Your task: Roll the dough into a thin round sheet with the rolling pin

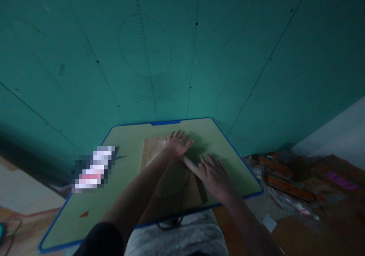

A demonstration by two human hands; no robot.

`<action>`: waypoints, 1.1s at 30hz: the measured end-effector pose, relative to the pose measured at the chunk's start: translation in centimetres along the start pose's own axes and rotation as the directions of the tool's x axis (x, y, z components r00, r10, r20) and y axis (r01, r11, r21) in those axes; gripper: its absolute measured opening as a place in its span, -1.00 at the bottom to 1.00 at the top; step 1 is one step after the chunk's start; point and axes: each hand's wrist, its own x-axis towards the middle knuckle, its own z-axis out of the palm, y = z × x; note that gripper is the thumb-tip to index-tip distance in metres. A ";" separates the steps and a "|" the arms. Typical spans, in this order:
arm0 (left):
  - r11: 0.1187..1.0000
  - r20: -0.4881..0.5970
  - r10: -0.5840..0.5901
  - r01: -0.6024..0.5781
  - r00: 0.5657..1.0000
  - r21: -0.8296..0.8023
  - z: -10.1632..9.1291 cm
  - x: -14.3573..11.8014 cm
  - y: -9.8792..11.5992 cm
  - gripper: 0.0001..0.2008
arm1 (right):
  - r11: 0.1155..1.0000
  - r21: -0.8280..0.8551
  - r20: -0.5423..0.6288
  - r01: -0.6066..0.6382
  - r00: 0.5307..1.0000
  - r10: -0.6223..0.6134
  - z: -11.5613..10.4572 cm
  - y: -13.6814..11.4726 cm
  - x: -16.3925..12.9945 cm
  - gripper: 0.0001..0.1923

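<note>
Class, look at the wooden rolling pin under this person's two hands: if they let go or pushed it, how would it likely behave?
The rolling pin is a round rod, so it would probably roll freely across the dough. It looks stiff and straight under the left hand and right hand, unlikely to bend.

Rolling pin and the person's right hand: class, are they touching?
Touching. The head view shows the right hand laid palm-down over the rolling pin, no gap visible.

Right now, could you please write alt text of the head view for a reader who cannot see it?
Two bare hands, left hand and right hand, press flat on a rolling pin over pale dough on a wooden board, which lies on a green mat beside a teal wall.
</note>
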 end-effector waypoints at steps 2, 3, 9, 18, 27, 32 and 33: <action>1.000 -0.017 -0.003 0.004 1.000 0.012 -0.6 -3.3 -0.7 -0.56 | 0.998 0.053 -0.039 -0.027 0.999 0.029 0.0 -2.1 -1.4 -0.53; 1.000 -0.020 -0.007 0.008 1.000 0.020 -0.8 -5.4 -1.1 -0.58 | 0.996 0.084 -0.056 -0.027 0.998 0.032 -0.1 -3.2 -2.0 -0.51; 0.984 -0.261 -0.076 0.115 0.962 0.136 -0.5 -19.1 -0.7 -0.57 | 0.995 0.069 -0.112 0.069 0.992 -0.061 -0.8 -5.1 -3.5 -0.44; 0.988 -0.327 -0.092 0.127 0.941 0.087 0.0 -24.5 4.8 -0.30 | 0.965 0.107 0.011 0.241 0.970 -0.243 0.2 -5.1 3.2 -0.32; 0.943 -0.245 -0.330 0.328 0.911 -0.051 -0.3 -25.0 1.1 -0.52 | 0.863 0.228 0.169 0.451 0.855 -0.491 1.0 -11.9 14.0 -0.41; 0.881 -0.222 -0.474 0.455 0.852 -0.131 0.1 -26.4 -1.3 -0.58 | 0.856 0.258 0.235 0.448 0.830 -0.505 2.1 -16.7 17.6 -0.45; 0.871 -0.216 -0.491 0.470 0.844 -0.147 0.2 -26.6 -1.7 -0.59 | 0.858 0.257 0.225 0.446 0.835 -0.502 2.2 -17.2 17.9 -0.48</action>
